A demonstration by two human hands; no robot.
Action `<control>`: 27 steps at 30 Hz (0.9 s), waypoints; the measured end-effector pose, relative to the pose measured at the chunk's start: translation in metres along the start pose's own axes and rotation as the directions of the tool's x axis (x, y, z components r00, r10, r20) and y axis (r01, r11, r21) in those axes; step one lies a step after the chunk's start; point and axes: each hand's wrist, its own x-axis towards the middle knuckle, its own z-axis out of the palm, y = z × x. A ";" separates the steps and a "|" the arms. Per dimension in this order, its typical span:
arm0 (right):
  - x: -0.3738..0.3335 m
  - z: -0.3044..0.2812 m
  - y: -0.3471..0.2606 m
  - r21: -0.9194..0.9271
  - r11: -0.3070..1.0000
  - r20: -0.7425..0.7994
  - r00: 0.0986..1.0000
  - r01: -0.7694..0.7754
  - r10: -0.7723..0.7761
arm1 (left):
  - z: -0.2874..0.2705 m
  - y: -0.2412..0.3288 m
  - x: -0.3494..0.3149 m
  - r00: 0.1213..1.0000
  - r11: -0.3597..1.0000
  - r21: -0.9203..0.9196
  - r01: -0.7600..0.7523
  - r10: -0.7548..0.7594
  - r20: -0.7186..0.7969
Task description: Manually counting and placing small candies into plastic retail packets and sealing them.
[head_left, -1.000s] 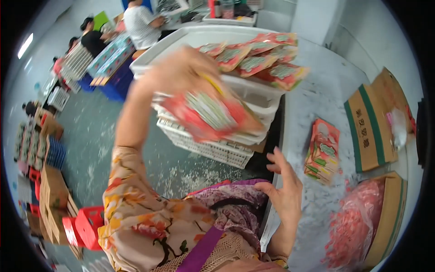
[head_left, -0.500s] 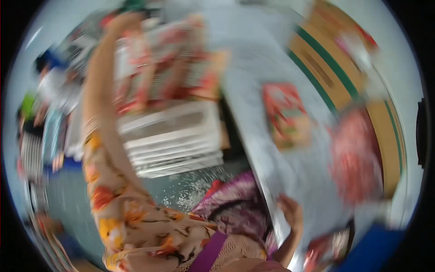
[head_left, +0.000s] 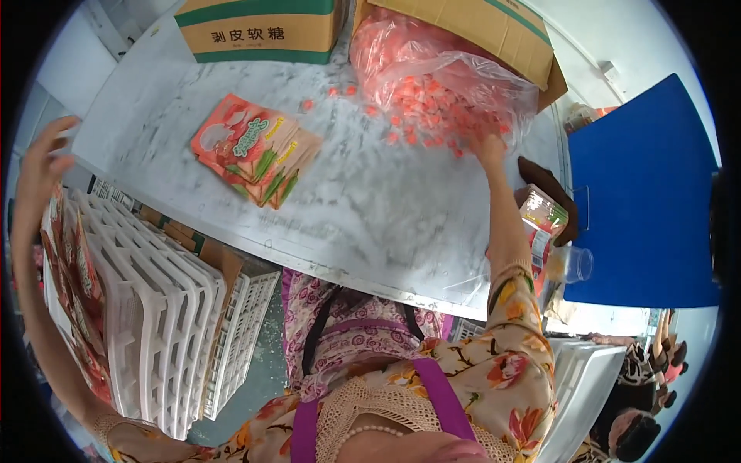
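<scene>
My left hand (head_left: pixel 48 158) is raised at the far left, fingers apart, with nothing seen in it. It is above red printed pouches (head_left: pixel 77 285) lying on stacked white plastic crates (head_left: pixel 147 316). My right hand (head_left: pixel 487 143) reaches into a heap of small red wrapped candies (head_left: pixel 424 104). Its fingertips are lost among the candies, so their grip does not show. The candies spill from a clear plastic bag (head_left: pixel 494 73) onto the marbled tabletop (head_left: pixel 370 208). A red and tan flat pouch (head_left: pixel 251 150) lies on the table, left of the heap.
A tan cardboard box with green bands (head_left: pixel 262 31) stands at the back. An open carton (head_left: pixel 502 31) is behind the bag. At right are a blue panel (head_left: pixel 641 208), a clear plastic cup (head_left: pixel 570 265) and a red-labelled jar (head_left: pixel 540 212). Other people (head_left: pixel 633 401) are at lower right.
The view has swung left-to-right, from the crates to the table. My left hand has left the far end of the pouches. My right hand has gone from the table edge to the candies.
</scene>
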 end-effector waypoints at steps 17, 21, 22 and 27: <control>-0.134 -0.016 -0.128 0.755 0.383 0.407 0.838 -0.532 0.363 | 0.463 0.367 0.049 0.879 0.856 -0.227 -0.465 0.478 0.000; -0.152 -0.061 -0.117 0.771 0.216 0.523 0.790 -0.599 0.321 | 0.472 0.317 0.095 0.851 0.862 0.045 -0.506 0.507 -0.136; -0.158 -0.069 -0.114 0.784 0.199 0.500 0.788 -0.588 0.360 | 0.463 0.315 0.095 0.850 0.857 0.029 -0.515 0.515 -0.114; -0.195 -0.076 -0.104 0.764 0.363 0.336 0.809 -0.534 0.482 | 0.427 0.344 0.051 0.858 0.785 -0.346 -0.514 0.471 -0.206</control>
